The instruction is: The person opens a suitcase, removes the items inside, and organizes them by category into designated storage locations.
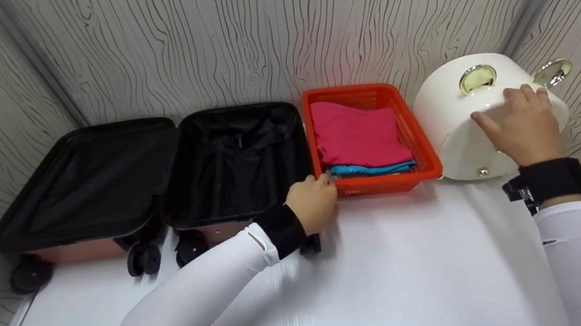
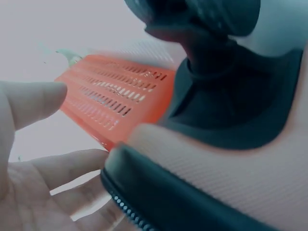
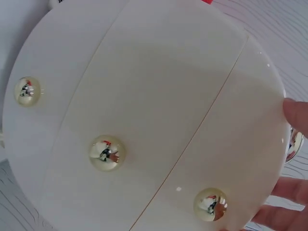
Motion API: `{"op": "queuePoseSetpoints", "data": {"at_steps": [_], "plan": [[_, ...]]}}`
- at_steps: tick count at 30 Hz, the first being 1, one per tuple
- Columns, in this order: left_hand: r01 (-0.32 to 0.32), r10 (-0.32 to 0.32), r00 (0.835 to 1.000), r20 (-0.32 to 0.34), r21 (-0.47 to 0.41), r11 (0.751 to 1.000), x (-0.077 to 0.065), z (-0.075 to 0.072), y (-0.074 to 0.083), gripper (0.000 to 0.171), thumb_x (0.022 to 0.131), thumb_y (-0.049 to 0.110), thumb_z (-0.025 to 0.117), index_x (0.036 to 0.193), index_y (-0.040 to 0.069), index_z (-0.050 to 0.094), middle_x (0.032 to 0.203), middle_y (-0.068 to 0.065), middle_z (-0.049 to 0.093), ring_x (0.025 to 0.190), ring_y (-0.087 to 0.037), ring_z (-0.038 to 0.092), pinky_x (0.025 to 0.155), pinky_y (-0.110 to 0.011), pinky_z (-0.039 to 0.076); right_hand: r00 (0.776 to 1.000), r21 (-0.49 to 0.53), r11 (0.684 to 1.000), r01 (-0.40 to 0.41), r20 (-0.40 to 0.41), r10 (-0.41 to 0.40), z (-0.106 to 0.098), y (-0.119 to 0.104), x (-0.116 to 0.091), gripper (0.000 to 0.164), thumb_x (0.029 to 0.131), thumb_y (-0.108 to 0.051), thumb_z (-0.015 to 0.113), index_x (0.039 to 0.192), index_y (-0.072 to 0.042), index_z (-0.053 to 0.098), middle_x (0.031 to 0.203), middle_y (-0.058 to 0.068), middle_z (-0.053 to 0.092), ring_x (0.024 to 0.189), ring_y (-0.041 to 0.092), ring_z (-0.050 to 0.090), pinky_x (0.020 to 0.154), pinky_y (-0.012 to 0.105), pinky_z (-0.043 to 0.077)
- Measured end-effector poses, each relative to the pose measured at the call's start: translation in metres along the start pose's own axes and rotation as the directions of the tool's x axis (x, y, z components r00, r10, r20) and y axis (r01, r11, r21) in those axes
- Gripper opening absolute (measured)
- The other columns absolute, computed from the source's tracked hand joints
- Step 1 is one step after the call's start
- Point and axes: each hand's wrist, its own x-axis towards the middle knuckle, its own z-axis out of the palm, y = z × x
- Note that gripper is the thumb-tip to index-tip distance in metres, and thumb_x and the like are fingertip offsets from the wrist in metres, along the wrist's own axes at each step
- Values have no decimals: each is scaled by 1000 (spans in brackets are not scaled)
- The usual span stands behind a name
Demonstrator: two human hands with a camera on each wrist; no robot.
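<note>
My left hand (image 1: 315, 204) is at the front left corner of the red plastic basket (image 1: 379, 182), beside the black-lined suitcase (image 1: 227, 175). The left wrist view shows its thumb and fingers spread apart near the basket's slotted wall (image 2: 115, 91); some fingertips are hidden behind the suitcase edge. In the basket lie a folded pink cloth (image 1: 357, 131) and a blue cloth (image 1: 372, 168). My right hand (image 1: 527, 127) rests with spread fingers on a white drum-shaped box (image 1: 445, 98). Its thumb touches the edge of the box's round face (image 3: 144, 96) in the right wrist view.
The suitcase lies open, its other half (image 1: 93, 184) at the left, with black wheels (image 1: 144, 258) facing me. Gold ring-like fittings (image 1: 477, 78) and round gold knobs (image 3: 107, 153) stick out from the white box. Wood-patterned walls (image 1: 234, 39) enclose the white table (image 1: 388, 271).
</note>
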Motion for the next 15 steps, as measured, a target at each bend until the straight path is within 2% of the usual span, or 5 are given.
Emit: {"op": "queuePoseSetpoints", "data": {"at_steps": [6, 10, 15], "plan": [[-20, 20, 1000, -6, -19, 1000, -5, 3, -1, 47, 97, 39, 53, 131, 8, 61, 119, -5, 64, 87, -24, 64, 63, -40, 56, 994, 30, 999, -31, 105, 28, 1, 2, 22, 87, 94, -56, 53, 142, 13, 32, 151, 39, 22, 141, 59, 3, 110, 69, 12], [-29, 29, 1000, 11, -27, 999, -6, 4, -1, 51, 98, 39, 51, 137, 7, 56, 132, -7, 59, 92, -26, 64, 65, -41, 57, 994, 35, 999, -27, 110, 23, 6, 4, 29, 87, 94, -55, 53, 142, 15, 30, 150, 40, 20, 141, 59, 1, 109, 69, 15], [-36, 36, 999, 4, -63, 997, -11, 9, -4, 54, 97, 41, 51, 140, 8, 53, 139, -7, 55, 99, -28, 64, 70, -42, 57, 996, 35, 999, -1, 90, -2, 14, 7, 20, 88, 96, -54, 50, 149, 10, 21, 155, 37, 6, 143, 55, -6, 114, 65, 4]]}}
